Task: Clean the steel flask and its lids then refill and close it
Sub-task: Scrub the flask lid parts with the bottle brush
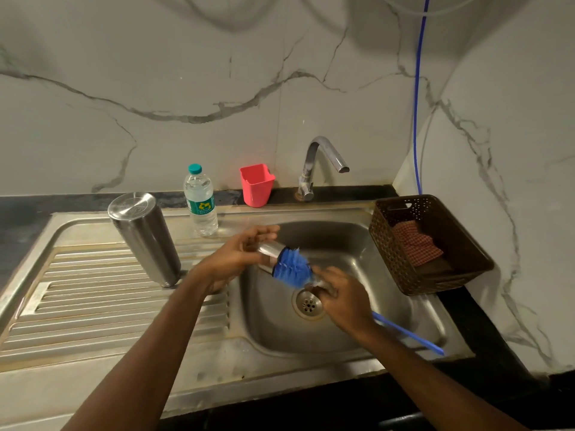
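Blue bottle brush [294, 269] is gripped in the right hand [340, 298], fingers curled round the handle just behind the bristles, and the bristle head sits right at the open end of a small steel lid [270, 255] that the left hand [236, 256] has its fingers wrapped around, all over the sink [357, 241] bowl near the drain. Left of that the steel flask [144, 237] stands on the ribbed drainboard [93, 290] with its flat closed end up. Further back there's a clear water bottle [200, 203], a red cup [256, 185] and the tap [322, 160], plus a brown basket [392, 244] with a checked cloth [417, 244] on the desk to the right
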